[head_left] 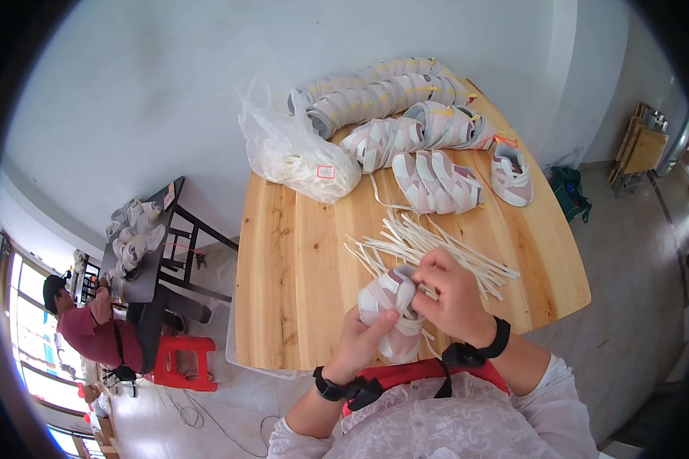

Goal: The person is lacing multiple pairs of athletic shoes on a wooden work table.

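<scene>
A small white, grey and pale pink shoe upper [391,297] is held near the front edge of the wooden table. My left hand [362,340] is closed around its near left side, the thumb pressed on top. Over the shoe's right edge, my right hand [450,294] pinches with bent fingers at a pale shoelace, mostly hidden by the fingers. A loose lace end hangs below that hand. Just beyond both hands lies a spread pile of cream-white shoelaces [436,245].
On the wooden table [298,268], a row of shoe uppers [436,182], a single upper [511,177], tied rolls of uppers [390,96] and a clear plastic bag [302,157] stand farther back. To the left, a person [103,329] sits on a red stool [184,359] at a dark table [147,271].
</scene>
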The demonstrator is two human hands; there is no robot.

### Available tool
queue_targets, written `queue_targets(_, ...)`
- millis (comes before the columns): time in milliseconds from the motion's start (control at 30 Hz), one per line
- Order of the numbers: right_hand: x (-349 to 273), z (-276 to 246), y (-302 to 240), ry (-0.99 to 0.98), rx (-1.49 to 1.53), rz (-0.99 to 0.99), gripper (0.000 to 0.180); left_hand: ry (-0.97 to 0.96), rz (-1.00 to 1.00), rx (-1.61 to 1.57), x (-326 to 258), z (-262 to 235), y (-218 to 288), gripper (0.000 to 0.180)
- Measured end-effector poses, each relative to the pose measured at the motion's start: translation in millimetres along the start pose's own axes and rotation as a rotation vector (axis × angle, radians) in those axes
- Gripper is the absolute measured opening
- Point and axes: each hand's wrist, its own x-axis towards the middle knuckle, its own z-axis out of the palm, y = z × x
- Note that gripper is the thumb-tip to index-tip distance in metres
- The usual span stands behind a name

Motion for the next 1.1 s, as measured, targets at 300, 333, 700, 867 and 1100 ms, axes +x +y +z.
queue_targets(300,-9.6,-6.5,10.4,-0.013,0.287,0.323,0.030,0.070,0.221,-0.187,0.9,-11.8,-10.6,0.040)
queue_targets(333,-16.7,-3.7,15.9,-0.022,0.472,0.494,0.031,0.071,0.223,-0.190,1.2,-13.8,-15.5,0.040)
queue_targets(700,-23.8,0.4,11.0,0.036,0.524,0.308,0.024,0.014,0.228,-0.237,-0.4,-0.2,-17.0,0.048)
queue_targets(867,-12.0,-12.2,16.5,-0.021,0.385,0.079,0.014,0.001,0.181,-0.274,0.7,3.0,-9.8,0.049)
queue_targets(1100,-13.6,-28.2,20.8,-0.086,0.126,0.080,0.008,-0.024,0.177,-0.241,4.7,-5.1,-9.6,0.038)
